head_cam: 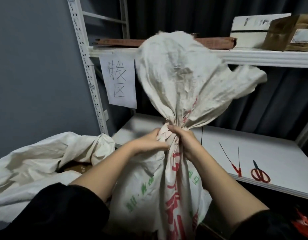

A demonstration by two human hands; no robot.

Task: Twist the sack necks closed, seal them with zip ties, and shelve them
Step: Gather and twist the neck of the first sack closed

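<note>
Printed sack (168, 184): stood at centre, its loose top fanned toward 12 o'clock.
Open sack (46, 158): lay at 9 o'clock.
Your left hand (150, 142): fingers clenched round the neck (170, 134).
Your right hand (187, 141): gripped it too.
Scissors (259, 174): 3 o'clock, on the shelf (245, 153).
Zip ties (233, 162): just beside them.

White shelf (264, 158) with two red zip ties (235, 168) beside red-handled scissors (259, 174)
</note>
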